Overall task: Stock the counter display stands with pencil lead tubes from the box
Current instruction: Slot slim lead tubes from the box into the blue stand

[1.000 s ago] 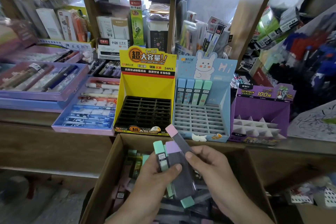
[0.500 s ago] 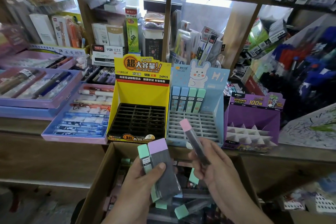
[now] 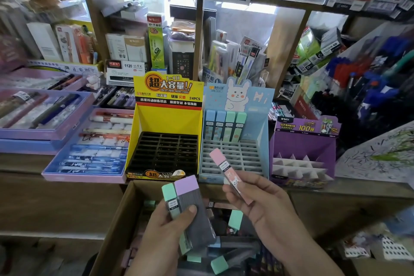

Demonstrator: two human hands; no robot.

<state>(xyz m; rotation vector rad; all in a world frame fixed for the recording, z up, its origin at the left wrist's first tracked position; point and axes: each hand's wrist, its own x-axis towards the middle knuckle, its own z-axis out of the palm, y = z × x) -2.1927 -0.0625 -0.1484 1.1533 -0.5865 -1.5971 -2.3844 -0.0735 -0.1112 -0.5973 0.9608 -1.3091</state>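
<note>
My left hand (image 3: 165, 228) grips a stack of lead tubes (image 3: 192, 210) with purple and green caps, held over the cardboard box (image 3: 112, 231). My right hand (image 3: 264, 206) pinches a single pink-capped tube (image 3: 226, 169), tilted up toward the light blue bunny stand (image 3: 237, 148). That stand has several tubes upright in its back row (image 3: 225, 125); the rest of its grey grid is bare. The yellow stand (image 3: 165, 119) to its left shows an unfilled black grid. More tubes (image 3: 226, 253) lie loose in the box.
A purple stand (image 3: 304, 152) with white dividers sits right of the blue one. Flat pen trays (image 3: 89, 148) and purple boxes (image 3: 33, 116) fill the counter's left side. Shelves of stationery rise behind, and a pen rack (image 3: 369, 87) crowds the right.
My right hand drew the pink-capped tube out of the stack in my left hand and lifted it up and right, toward the blue stand. The view shifted slightly downward.
</note>
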